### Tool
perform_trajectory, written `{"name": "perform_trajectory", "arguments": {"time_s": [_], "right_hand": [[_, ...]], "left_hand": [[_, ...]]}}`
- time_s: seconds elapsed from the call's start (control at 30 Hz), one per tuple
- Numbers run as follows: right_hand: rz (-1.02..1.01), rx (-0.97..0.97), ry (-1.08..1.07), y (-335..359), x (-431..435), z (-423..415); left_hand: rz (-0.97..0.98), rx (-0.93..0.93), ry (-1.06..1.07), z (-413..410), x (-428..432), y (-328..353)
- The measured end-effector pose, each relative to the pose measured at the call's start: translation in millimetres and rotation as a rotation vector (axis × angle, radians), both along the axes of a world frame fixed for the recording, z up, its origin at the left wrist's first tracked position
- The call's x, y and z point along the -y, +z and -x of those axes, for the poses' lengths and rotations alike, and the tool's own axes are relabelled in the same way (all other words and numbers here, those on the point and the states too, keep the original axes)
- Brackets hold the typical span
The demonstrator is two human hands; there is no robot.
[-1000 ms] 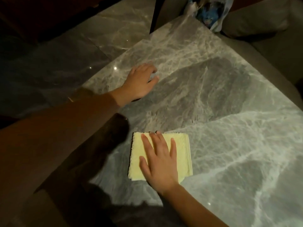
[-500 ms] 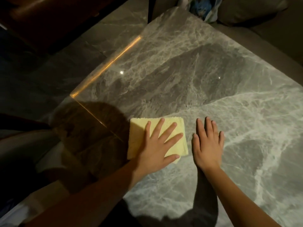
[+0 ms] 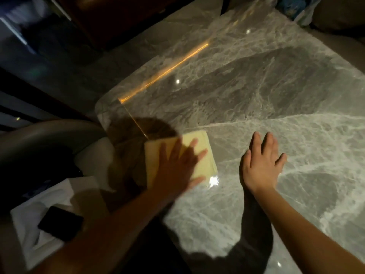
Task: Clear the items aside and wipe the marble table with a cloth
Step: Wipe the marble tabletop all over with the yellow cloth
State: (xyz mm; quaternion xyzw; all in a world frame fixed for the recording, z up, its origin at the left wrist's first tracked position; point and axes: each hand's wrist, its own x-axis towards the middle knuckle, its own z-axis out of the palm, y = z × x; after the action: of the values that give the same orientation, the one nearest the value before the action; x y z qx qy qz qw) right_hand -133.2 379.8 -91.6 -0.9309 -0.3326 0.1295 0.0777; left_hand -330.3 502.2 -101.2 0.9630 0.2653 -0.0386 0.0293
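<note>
The grey marble table (image 3: pixel 276 86) fills the middle and right of the head view. A folded pale yellow cloth (image 3: pixel 205 155) lies flat near the table's near-left corner. My left hand (image 3: pixel 177 167) presses down on the cloth with its fingers spread, and it looks blurred. It covers the cloth's left and lower part. My right hand (image 3: pixel 260 167) rests flat on bare marble just right of the cloth, fingers apart, holding nothing.
A black phone (image 3: pixel 60 223) lies on white fabric (image 3: pixel 29 224) off the table at lower left. A rounded grey seat (image 3: pixel 49 131) is at the left. A plastic bag (image 3: pixel 302 8) sits past the table's far corner. An orange light streak reflects along the left edge.
The cloth went from under my right hand to under my left hand. My right hand moved off to the marble on the right. The left hand and cloth now sit nearer the left edge.
</note>
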Motion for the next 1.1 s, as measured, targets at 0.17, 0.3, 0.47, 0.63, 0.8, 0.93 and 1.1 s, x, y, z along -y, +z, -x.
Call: {"name": "perform_trajectory", "arguments": {"time_s": [0.17,0.3,0.47,0.63,0.8,0.93,1.1], "right_hand": [[-0.036,0.052,0.625,14,-47,23],[-0.017,-0.016,0.747,-6,-89,51],[0.001,0.058,0.736,-15,-93,55],[0.009,0.036,0.743,-9,-96,55],[-0.023,-0.018,0.722,-6,-97,53],[-0.192,-0.149,0.603,-2,-96,52],[-0.235,-0.03,0.459,10,-69,31]], "left_hand": [[-0.118,-0.017,0.147,16,-90,-6],[-0.187,-0.025,0.225,20,-145,-8],[-0.158,-0.036,0.309,19,-207,-10],[-0.122,-0.051,0.329,4,-243,-2],[-0.091,-0.046,0.354,4,-215,-5],[-0.017,-0.076,0.305,6,-159,4],[0.037,0.0,0.273,15,-50,-4]]}}
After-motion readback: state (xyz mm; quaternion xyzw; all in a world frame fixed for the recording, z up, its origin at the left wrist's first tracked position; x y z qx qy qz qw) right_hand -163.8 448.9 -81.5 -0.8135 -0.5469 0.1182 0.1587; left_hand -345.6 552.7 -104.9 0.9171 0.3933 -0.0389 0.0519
